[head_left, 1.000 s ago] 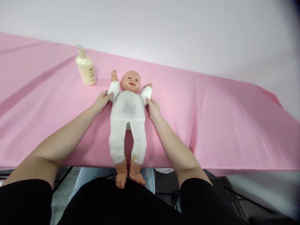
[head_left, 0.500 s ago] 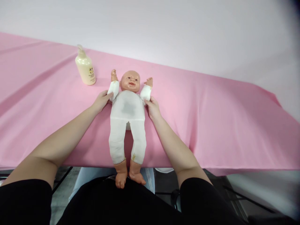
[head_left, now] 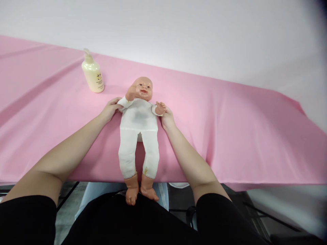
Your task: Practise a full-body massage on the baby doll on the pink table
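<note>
A baby doll lies on its back on the pink cloth, head away from me and feet hanging over the near table edge. Its body is white fabric with a grey patch on the chest; head, hands and feet are hard plastic. My left hand grips the doll's arm on the left side at the sleeve, and that arm bends in toward the face. My right hand has hold of the other arm, partly hidden behind the doll's small hand, which points toward me.
A pale yellow pump bottle stands upright at the back left, beyond my left hand. Pink cloth covers the table, with folds on the right and left. A white wall rises behind the table.
Both doll arms were raised outward beside the head. Now the left-side arm is folded in toward the face, and the right-side arm has turned down toward me.
</note>
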Action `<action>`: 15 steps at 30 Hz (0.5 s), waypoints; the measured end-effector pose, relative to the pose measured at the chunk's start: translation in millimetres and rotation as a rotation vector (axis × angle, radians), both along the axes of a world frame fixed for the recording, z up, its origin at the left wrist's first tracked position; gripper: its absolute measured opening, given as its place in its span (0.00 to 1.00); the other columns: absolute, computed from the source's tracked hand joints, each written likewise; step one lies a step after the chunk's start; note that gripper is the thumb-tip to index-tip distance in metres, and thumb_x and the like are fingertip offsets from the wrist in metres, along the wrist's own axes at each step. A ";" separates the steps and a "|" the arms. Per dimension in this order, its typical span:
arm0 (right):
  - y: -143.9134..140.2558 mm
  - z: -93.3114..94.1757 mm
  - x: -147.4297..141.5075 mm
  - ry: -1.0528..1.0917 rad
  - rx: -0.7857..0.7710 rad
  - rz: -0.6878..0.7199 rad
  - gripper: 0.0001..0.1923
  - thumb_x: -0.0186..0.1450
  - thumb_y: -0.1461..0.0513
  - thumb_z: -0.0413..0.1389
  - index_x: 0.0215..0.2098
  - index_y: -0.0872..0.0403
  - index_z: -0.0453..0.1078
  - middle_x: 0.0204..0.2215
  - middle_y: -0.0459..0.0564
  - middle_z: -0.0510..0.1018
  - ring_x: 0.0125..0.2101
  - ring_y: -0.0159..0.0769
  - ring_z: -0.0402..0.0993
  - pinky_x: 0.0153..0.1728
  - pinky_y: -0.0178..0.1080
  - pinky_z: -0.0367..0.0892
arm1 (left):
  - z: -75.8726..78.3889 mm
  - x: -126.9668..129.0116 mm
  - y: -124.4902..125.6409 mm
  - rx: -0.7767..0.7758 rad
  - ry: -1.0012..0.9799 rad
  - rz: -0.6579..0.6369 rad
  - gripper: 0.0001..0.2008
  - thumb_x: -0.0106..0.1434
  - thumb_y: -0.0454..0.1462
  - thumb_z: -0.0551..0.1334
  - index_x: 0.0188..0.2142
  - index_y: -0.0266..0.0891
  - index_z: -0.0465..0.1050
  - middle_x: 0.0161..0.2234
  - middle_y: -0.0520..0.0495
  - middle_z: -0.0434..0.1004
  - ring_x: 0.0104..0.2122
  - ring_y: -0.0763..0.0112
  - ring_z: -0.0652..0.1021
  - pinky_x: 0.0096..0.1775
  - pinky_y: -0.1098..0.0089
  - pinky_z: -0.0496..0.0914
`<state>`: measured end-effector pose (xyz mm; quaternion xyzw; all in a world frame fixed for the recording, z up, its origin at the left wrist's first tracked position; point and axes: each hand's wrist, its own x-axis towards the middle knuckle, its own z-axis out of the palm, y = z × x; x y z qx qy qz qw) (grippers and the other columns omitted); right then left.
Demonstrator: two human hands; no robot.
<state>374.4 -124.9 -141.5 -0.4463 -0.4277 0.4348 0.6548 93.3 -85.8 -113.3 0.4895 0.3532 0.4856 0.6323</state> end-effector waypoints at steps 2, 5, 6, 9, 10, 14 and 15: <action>-0.9 4.3 -1.9 -0.009 -0.019 -0.027 0.07 0.51 0.64 0.62 0.29 0.49 0.74 0.43 0.46 0.83 0.54 0.43 0.77 0.59 0.48 0.70 | -0.5 -0.7 0.6 -0.001 0.028 -0.010 0.16 0.42 0.31 0.66 0.34 0.37 0.78 0.29 0.49 0.79 0.29 0.68 0.75 0.32 0.69 0.68; -1.1 8.0 -3.8 -0.013 -0.053 -0.037 0.05 0.52 0.63 0.62 0.28 0.49 0.73 0.42 0.45 0.83 0.53 0.44 0.77 0.59 0.48 0.70 | -0.8 -1.4 1.0 -0.011 0.057 -0.013 0.18 0.41 0.30 0.66 0.36 0.36 0.80 0.31 0.47 0.81 0.31 0.67 0.76 0.33 0.69 0.68; -0.8 8.2 -4.0 -0.013 -0.055 -0.038 0.04 0.52 0.63 0.62 0.27 0.49 0.72 0.42 0.45 0.83 0.53 0.43 0.78 0.59 0.48 0.70 | -0.8 -1.5 1.0 -0.009 0.059 -0.013 0.19 0.41 0.30 0.66 0.36 0.36 0.80 0.32 0.47 0.81 0.31 0.66 0.77 0.33 0.68 0.68; 0.1 6.7 -3.6 -0.032 -0.042 -0.033 0.03 0.55 0.62 0.61 0.27 0.50 0.71 0.41 0.46 0.82 0.53 0.42 0.78 0.58 0.48 0.71 | -0.9 -1.5 0.8 0.009 0.062 -0.014 0.18 0.42 0.31 0.66 0.37 0.36 0.80 0.31 0.47 0.80 0.32 0.67 0.77 0.34 0.68 0.68; 0.3 5.9 -3.2 -0.039 -0.033 -0.032 0.03 0.55 0.62 0.61 0.27 0.50 0.71 0.41 0.46 0.82 0.53 0.42 0.78 0.57 0.47 0.71 | -0.8 -1.5 0.5 0.014 0.061 -0.015 0.18 0.43 0.32 0.67 0.37 0.36 0.80 0.31 0.47 0.80 0.31 0.67 0.76 0.34 0.68 0.68; -0.5 4.4 -1.6 -0.029 -0.021 -0.021 0.06 0.53 0.62 0.62 0.31 0.49 0.74 0.43 0.46 0.82 0.53 0.42 0.77 0.56 0.47 0.71 | 0.6 -1.2 -1.3 0.023 0.052 -0.024 0.16 0.45 0.33 0.68 0.36 0.37 0.79 0.28 0.49 0.78 0.28 0.71 0.73 0.31 0.70 0.65; -0.9 4.4 -1.5 -0.023 -0.026 -0.018 0.08 0.52 0.62 0.62 0.32 0.49 0.75 0.42 0.46 0.82 0.51 0.42 0.77 0.56 0.46 0.71 | 1.1 -1.1 -1.7 0.023 0.052 -0.024 0.15 0.45 0.33 0.68 0.36 0.37 0.79 0.28 0.50 0.77 0.28 0.71 0.73 0.31 0.70 0.65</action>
